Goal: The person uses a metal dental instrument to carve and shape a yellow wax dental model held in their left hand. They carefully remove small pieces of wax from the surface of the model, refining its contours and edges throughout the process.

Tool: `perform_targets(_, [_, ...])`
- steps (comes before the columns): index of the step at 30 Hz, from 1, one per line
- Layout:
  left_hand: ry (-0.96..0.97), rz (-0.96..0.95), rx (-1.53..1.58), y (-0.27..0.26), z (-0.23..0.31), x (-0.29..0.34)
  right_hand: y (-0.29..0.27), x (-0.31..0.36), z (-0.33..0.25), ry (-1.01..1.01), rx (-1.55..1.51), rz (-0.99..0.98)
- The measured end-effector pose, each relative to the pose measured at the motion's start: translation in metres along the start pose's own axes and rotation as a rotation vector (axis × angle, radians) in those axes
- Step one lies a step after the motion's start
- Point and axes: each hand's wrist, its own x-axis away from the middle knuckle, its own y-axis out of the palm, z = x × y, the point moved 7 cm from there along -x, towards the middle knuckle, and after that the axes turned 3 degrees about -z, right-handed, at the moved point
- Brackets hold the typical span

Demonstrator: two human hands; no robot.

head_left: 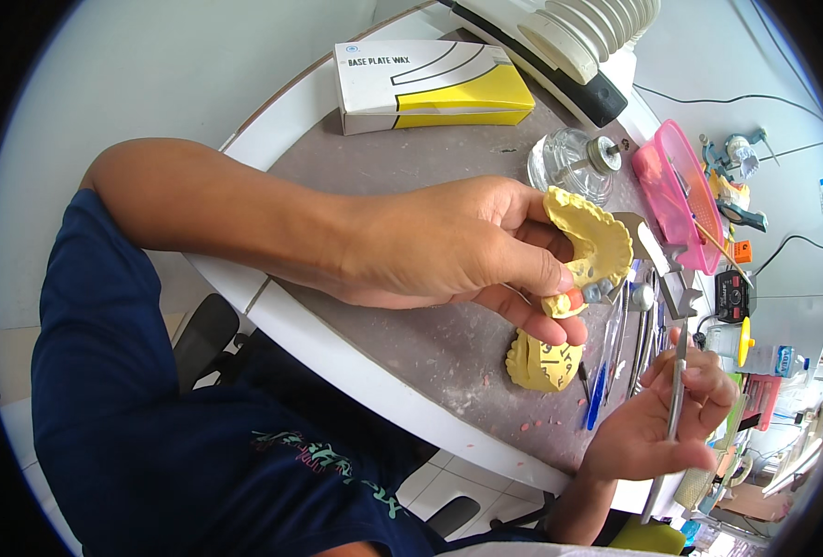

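My left hand [467,241] reaches across the bench and grips a yellow plaster dental model [606,237] between thumb and fingers. The model is a horseshoe-shaped arch of teeth, with a patch of pink-orange wax [574,299] and grey pieces beside it near my fingertips. Lower right, my right hand [657,418] holds a slim metal hand instrument [677,399] upright between thumb and fingers. Its upper end points toward the bent metal pieces beyond, apart from the model. A second yellow plaster model [541,362] with handwriting on its base lies on the bench below my left hand.
Behind are a white-and-yellow cardboard box [430,88], a glass spirit lamp [574,162] and a white ribbed hose [588,32]. A pink basket [676,200] stands to the right. Several instruments, including a blue-handled one [598,395], lie between the hands. Pink crumbs dot the bench.
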Motion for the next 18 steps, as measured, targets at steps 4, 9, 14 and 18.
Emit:
perform_targets(4, [-0.006, -0.037, 0.020, -0.001, -0.004, -0.002, 0.023, -0.005, -0.015, -0.076, 0.291, -0.071])
perform_targets(9, [-0.039, -0.071, 0.078, -0.001, -0.005, 0.000, 0.025, 0.000, -0.016, -0.120, 0.156, -0.038])
perform_targets(14, [-0.115, -0.125, 0.143, 0.001, -0.010, -0.003, 0.031, -0.002, -0.028, -0.209, 0.164, -0.181])
perform_targets(18, [-0.047, -0.147, 0.034, -0.003, -0.012, -0.006, 0.039, 0.001, -0.026, -0.167, 0.108, -0.167])
